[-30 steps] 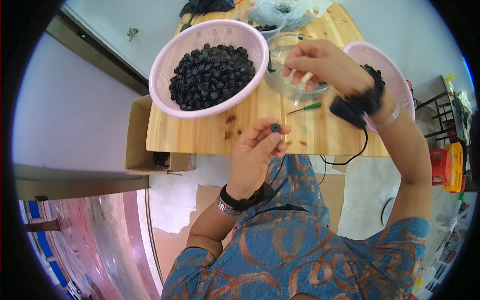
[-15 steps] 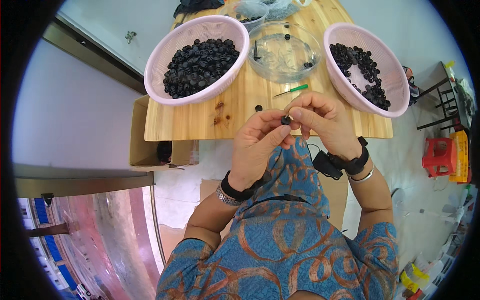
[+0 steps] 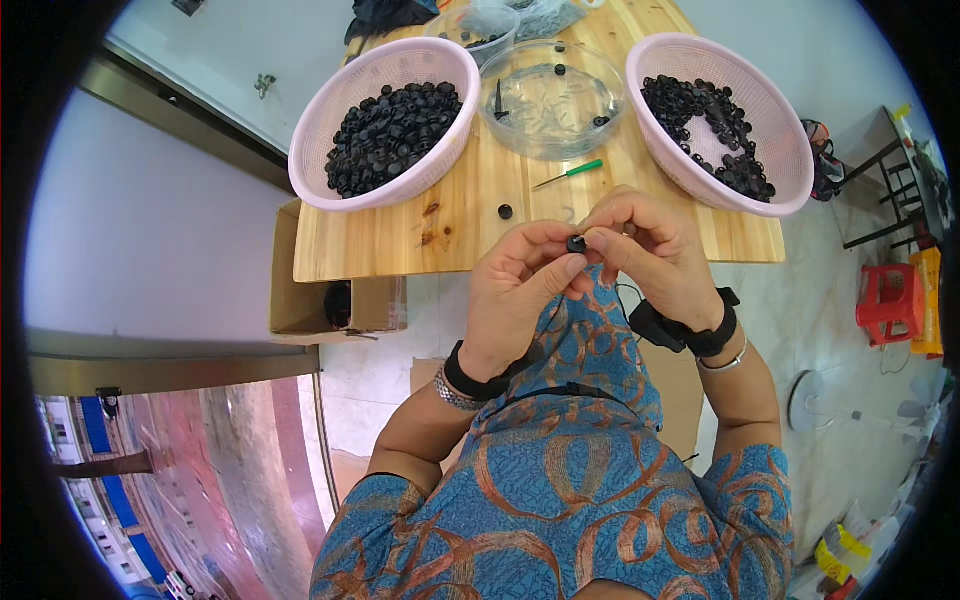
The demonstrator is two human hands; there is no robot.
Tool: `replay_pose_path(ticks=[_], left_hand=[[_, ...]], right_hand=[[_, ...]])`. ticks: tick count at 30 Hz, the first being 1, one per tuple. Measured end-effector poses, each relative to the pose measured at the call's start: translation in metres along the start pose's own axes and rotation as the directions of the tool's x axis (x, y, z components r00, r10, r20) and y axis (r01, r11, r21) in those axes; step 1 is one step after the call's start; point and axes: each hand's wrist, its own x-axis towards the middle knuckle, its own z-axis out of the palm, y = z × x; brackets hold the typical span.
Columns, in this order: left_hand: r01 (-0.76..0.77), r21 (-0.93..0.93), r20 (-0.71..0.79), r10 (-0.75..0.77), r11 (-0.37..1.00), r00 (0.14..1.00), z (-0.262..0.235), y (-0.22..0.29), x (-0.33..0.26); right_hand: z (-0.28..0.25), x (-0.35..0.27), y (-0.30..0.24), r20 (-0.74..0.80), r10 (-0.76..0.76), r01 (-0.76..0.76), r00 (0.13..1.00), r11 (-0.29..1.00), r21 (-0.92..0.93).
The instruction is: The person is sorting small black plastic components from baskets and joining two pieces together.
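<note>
Item: small black part (image 3: 576, 244), one, rounded. Place: between my two grips, over the near edge of the table (image 3: 350, 245). A pale speck shows at its top, too small to make out.

Left grip (image 3: 515, 290): mine, closed in a pinch, thumb and fingers on the small black part. Wrist fitted with a black band (image 3: 472, 378) and a metal bracelet (image 3: 454, 393).

Right grip (image 3: 650, 250): mine, thumb and forefinger drawn close together just at the part's right side; whether they have hold of the part or of some finer piece, I cannot tell. Black band and silver bangle (image 3: 727, 360) at the wrist.

Loose black piece (image 3: 505, 212): one, on the table, left of the part and farther off.

Screwdriver (image 3: 570, 173): green handle, thin shaft pointing left and near; lies beyond my grips.

Clear round dish (image 3: 545, 151): farther than the screwdriver; holds thin clear pieces and a few black ones.

Left basket (image 3: 320, 125): pink, heaped with black pieces.

Right basket (image 3: 782, 140): pink, fewer black pieces, some of its floor bare.
</note>
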Motion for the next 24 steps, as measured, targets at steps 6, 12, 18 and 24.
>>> replay_pose_path(ticks=[6, 12, 18, 24], left_hand=[[-0.015, 0.005, 0.026, 0.015, 1.000, 1.000, 0.002, -0.002, 0.000], [-0.150, 0.299, 0.016, 0.153, 0.942, 0.988, 0.005, -0.004, -0.002], [0.033, 0.094, -0.013, -0.032, 0.995, 0.999, -0.001, -0.001, 0.001], [0.046, -0.027, -0.011, -0.046, 0.999, 0.999, -0.008, -0.008, 0.003]], right_hand=[[0.001, -0.005, -0.002, -0.035, 0.010, -0.010, 0.999, 1.000, 0.014], [0.006, -0.006, -0.008, 0.193, -0.508, 0.457, 0.840, 0.470, -0.755], [0.005, -0.008, 0.009, -0.042, -0.154, 0.138, 0.987, 0.957, -0.255], [0.017, -0.013, 0.038, -0.173, 0.063, 0.007, 0.983, 0.925, 0.379]])
